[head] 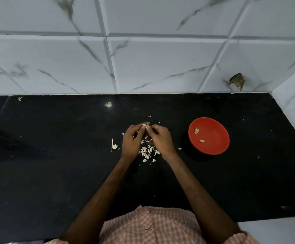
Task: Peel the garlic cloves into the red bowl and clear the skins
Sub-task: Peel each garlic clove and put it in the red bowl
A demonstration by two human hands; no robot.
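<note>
My left hand (133,140) and my right hand (160,138) meet at the fingertips over the black counter, both pinching one small garlic clove (144,125). Under and between the hands lies a heap of pale garlic skins (147,152). To the right stands the red bowl (213,150), with a pair of peeled cloves (196,131) near its left wall and another peeled clove (202,141) lower down. A garlic stem piece (114,146) lies left of my left hand.
The black counter (55,155) carries scattered skin flecks, one scrap (179,148) between my right hand and the bowl. White marble-look tiles (143,64) rise behind; a side wall (294,106) closes the right. A chipped hole (238,81) marks the tile.
</note>
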